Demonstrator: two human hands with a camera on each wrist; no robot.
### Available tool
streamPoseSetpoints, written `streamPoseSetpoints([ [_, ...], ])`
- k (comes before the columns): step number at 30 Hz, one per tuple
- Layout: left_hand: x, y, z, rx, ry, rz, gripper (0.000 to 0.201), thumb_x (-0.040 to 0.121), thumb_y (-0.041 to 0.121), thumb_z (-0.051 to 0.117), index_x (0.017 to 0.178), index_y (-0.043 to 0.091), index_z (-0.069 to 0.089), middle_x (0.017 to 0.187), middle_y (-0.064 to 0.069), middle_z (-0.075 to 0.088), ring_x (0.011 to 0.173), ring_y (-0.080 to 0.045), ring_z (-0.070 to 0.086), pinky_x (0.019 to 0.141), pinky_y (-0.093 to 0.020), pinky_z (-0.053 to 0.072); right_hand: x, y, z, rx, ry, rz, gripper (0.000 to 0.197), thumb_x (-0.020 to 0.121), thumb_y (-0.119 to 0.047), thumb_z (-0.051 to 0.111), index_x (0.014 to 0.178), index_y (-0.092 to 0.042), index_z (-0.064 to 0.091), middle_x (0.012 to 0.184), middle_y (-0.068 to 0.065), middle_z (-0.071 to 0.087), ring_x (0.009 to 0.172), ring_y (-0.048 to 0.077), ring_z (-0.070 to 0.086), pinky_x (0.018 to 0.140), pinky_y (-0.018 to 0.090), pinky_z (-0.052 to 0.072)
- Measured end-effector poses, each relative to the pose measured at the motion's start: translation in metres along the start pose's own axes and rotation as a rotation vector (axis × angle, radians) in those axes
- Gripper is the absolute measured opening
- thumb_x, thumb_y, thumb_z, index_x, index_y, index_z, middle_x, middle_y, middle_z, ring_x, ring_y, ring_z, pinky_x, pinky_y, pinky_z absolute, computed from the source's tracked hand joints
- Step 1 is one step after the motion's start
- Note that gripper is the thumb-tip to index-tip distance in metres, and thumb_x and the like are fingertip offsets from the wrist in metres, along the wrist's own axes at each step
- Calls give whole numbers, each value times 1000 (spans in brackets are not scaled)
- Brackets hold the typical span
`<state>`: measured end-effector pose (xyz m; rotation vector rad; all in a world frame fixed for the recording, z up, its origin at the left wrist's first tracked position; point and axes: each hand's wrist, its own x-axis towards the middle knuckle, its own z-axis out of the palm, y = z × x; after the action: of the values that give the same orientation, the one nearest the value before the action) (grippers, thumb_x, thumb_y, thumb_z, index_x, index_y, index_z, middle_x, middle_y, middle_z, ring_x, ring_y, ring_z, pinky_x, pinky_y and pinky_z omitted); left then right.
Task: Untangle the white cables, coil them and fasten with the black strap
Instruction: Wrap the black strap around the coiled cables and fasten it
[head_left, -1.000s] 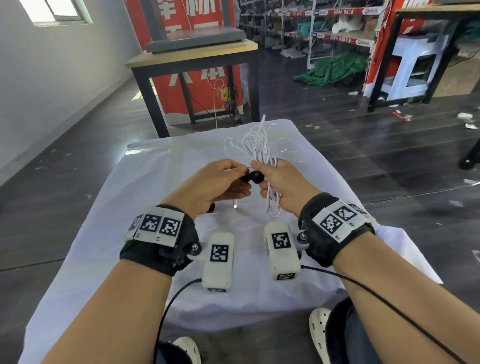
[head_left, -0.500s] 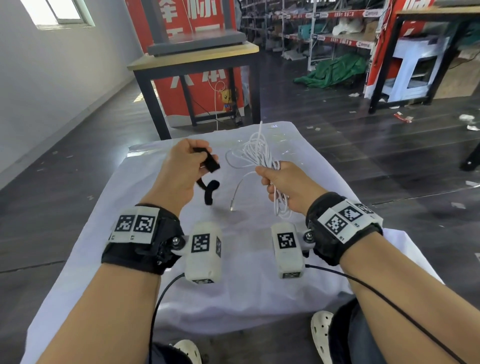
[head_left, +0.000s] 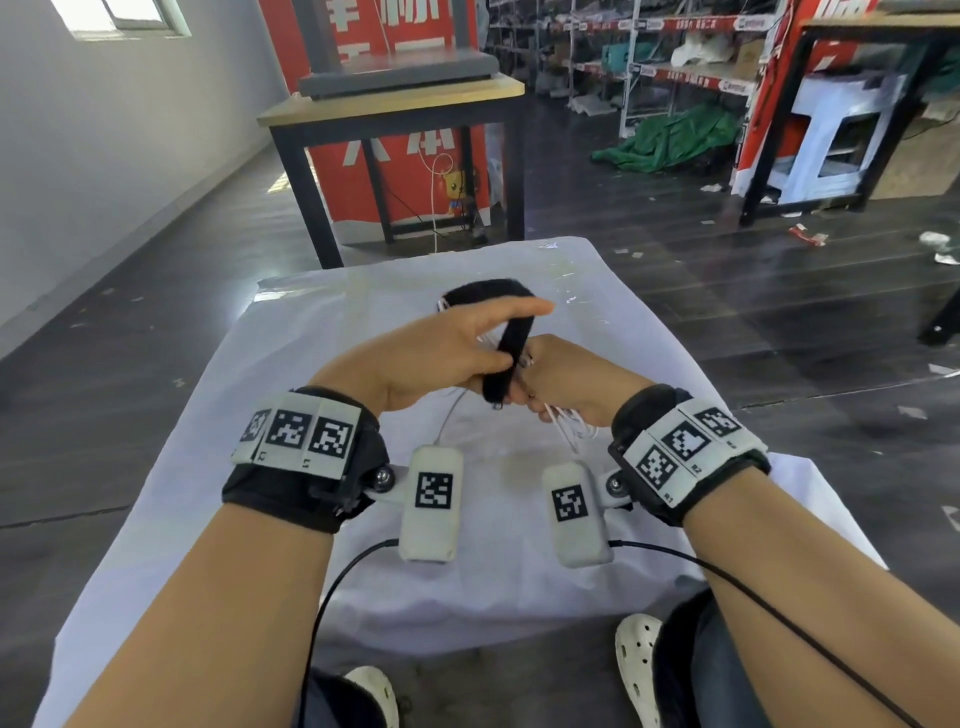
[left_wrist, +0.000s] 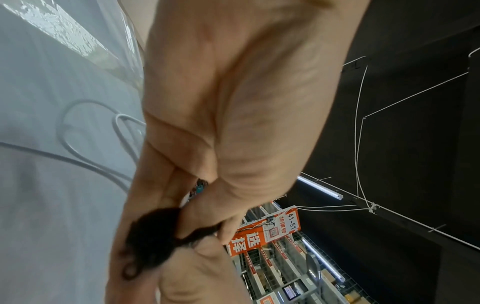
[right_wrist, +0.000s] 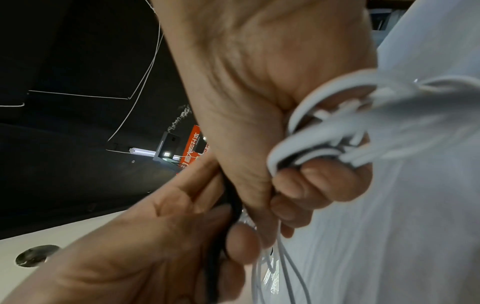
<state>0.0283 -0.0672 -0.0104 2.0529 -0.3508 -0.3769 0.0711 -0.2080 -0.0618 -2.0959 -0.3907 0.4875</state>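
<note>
The white cables are bunched in the right hand, held up over the middle of the table, with loops hanging out below the fist. The right wrist view shows this best: the fingers are curled round the bundle, loops bulging out by the little finger and thin strands trailing down toward the cloth. The black strap arches up and over between the two hands, its lower end against the right thumb. The left hand pinches that strap between thumb and bent fingers, index finger stretched out straight across the top. From the left wrist, the strap is a dark blur nipped under the thumb tip, and a stray loop of cable lies on the white cloth, something the head view hides behind the left hand.
</note>
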Motion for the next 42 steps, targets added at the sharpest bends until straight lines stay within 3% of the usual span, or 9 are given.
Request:
streamPoseSetpoints([
  [5,5,-11,0,48,-104,-101,64,96,-5,47,146,33,35,121,-7,61,90,-24,72,80,-32,58,-2,0,-5,-70,-62,-19,14,89,-2,49,96,2,60,71,10,55,51,15,44,48,25,39],
  [9,5,-20,-4,33,-89,-109,66,95,-6,48,146,32,34,120,-8,62,89,-26,72,76,-30,58,-6,0,-9,-70,-167,-31,6,85,-3,52,82,-3,57,67,9,50,51,16,42,48,25,38],
  [11,4,-21,-5,34,-96,-115,66,95,-6,48,145,35,34,117,-11,64,88,-26,72,71,-25,57,-8,-1,-10,-29,-226,-16,12,86,-1,52,77,-7,54,61,3,47,47,13,39,46,23,36],
  [19,2,-22,-10,89,-151,-133,73,91,-4,57,144,40,32,112,-7,65,90,-22,72,68,-21,54,-12,-6,-11,128,-330,17,14,93,-11,53,79,-10,51,61,-1,44,44,8,32,43,19,29],
  [25,7,-25,-5,176,-104,-81,63,91,-3,57,140,33,42,107,-4,65,83,-19,72,64,-19,53,-9,-4,-4,117,-228,-47,31,97,-38,49,99,-7,54,66,2,43,45,10,29,42,20,28],
  [30,10,-26,-1,328,-50,-72,43,90,3,61,124,27,56,100,1,69,67,-18,73,59,-18,52,-8,0,-4,89,-206,-58,26,96,-35,54,79,-14,51,64,2,45,40,8,34,41,18,32],
  [36,13,-30,3,550,69,-20,12,91,18,62,102,21,61,81,11,66,51,-9,68,55,-12,50,-2,1,-1,31,-92,-97,32,91,-35,59,83,-5,55,69,15,50,50,20,42,48,30,35],
  [39,14,-30,0,586,96,-11,10,92,17,61,101,18,61,77,11,66,48,-9,66,51,-13,48,-1,0,-1,79,-15,-119,32,89,-31,64,98,-6,46,67,10,55,48,16,44,46,27,37],
  [42,15,-29,-2,622,120,-23,7,91,19,61,98,18,60,57,18,64,42,-5,62,47,-12,44,-1,1,-2,87,18,-171,39,89,-30,64,111,-12,38,67,5,57,47,12,44,45,24,38],
])
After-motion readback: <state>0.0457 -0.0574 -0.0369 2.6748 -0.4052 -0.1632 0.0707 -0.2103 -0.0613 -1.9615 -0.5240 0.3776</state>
